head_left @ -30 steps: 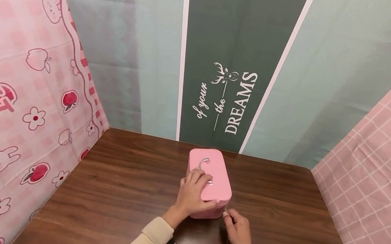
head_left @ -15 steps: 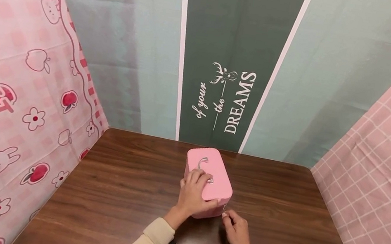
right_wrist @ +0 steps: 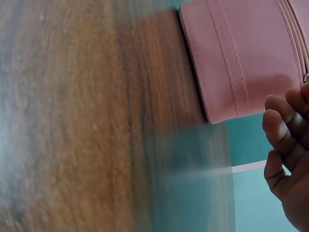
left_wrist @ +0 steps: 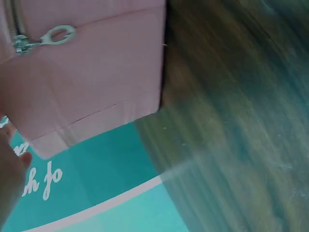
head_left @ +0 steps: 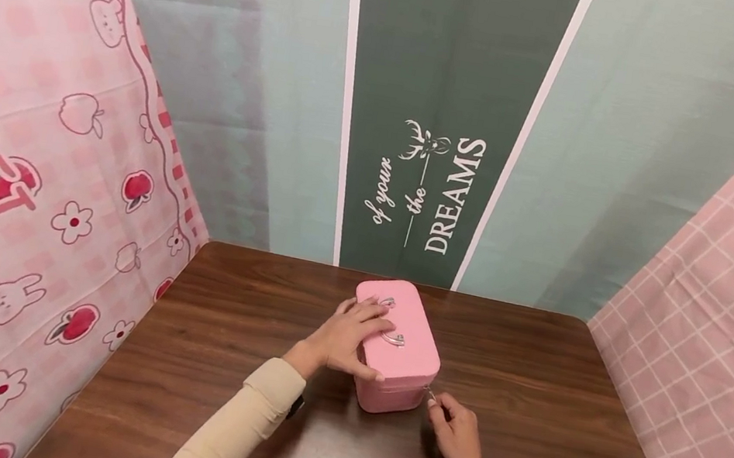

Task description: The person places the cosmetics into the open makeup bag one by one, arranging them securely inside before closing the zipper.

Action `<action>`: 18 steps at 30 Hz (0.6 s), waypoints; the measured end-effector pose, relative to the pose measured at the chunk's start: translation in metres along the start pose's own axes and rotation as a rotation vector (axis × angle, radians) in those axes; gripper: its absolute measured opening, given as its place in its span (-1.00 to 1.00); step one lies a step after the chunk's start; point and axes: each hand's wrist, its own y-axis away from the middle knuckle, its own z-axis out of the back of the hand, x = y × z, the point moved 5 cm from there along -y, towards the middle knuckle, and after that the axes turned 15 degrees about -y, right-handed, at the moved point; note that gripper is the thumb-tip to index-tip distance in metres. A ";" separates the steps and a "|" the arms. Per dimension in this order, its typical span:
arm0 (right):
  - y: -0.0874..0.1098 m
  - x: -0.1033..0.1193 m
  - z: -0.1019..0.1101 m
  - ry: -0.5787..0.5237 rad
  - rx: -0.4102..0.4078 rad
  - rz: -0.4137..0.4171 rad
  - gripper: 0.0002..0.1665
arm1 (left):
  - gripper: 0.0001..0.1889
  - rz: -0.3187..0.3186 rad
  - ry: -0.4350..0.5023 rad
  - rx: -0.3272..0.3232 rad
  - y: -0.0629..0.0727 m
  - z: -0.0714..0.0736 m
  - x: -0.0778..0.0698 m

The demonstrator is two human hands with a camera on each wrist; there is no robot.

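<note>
A pink vanity case (head_left: pixel 405 320) stands upright on the wooden table, its lid down and a silver handle (head_left: pixel 394 338) on top. My left hand (head_left: pixel 346 337) rests across the lid, fingers spread over the handle and thumb along the near edge. At the near right corner, my right hand (head_left: pixel 456 433) pinches a small metal zipper pull (head_left: pixel 431 393) between thumb and forefinger. The right wrist view shows the zip (right_wrist: pixel 293 24) running down to those fingertips; the other fingers curl loosely. Another ring-shaped zipper pull (left_wrist: pixel 59 35) hangs free in the left wrist view.
The dark brown table (head_left: pixel 241 321) spreads around the case. A green and teal cloth with white lettering (head_left: pixel 442 193) hangs behind its far edge. Pink printed cloth (head_left: pixel 72 219) stands at the left, and pink checked cloth (head_left: pixel 729 311) at the right.
My left hand has slid left on the lid, its thumb drawing back from the near right corner and uncovering more of the case's front. My right hand keeps its pinch near the same corner.
</note>
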 end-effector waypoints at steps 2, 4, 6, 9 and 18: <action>0.000 -0.001 0.000 -0.002 0.002 -0.001 -0.63 | -0.13 0.000 0.016 -0.004 0.000 -0.003 0.001; -0.001 -0.001 0.000 -0.004 -0.002 0.005 -0.63 | -0.14 0.008 0.045 -0.021 -0.001 -0.005 0.000; -0.002 -0.002 0.001 -0.001 -0.013 0.009 -0.63 | -0.15 0.022 0.067 -0.047 -0.001 -0.006 -0.001; -0.001 -0.001 0.002 0.000 -0.023 0.021 -0.63 | -0.17 0.044 0.080 -0.076 -0.001 -0.006 -0.004; 0.001 0.009 -0.001 0.032 -0.046 0.118 -0.70 | -0.17 0.148 -0.022 -0.144 0.005 -0.002 -0.023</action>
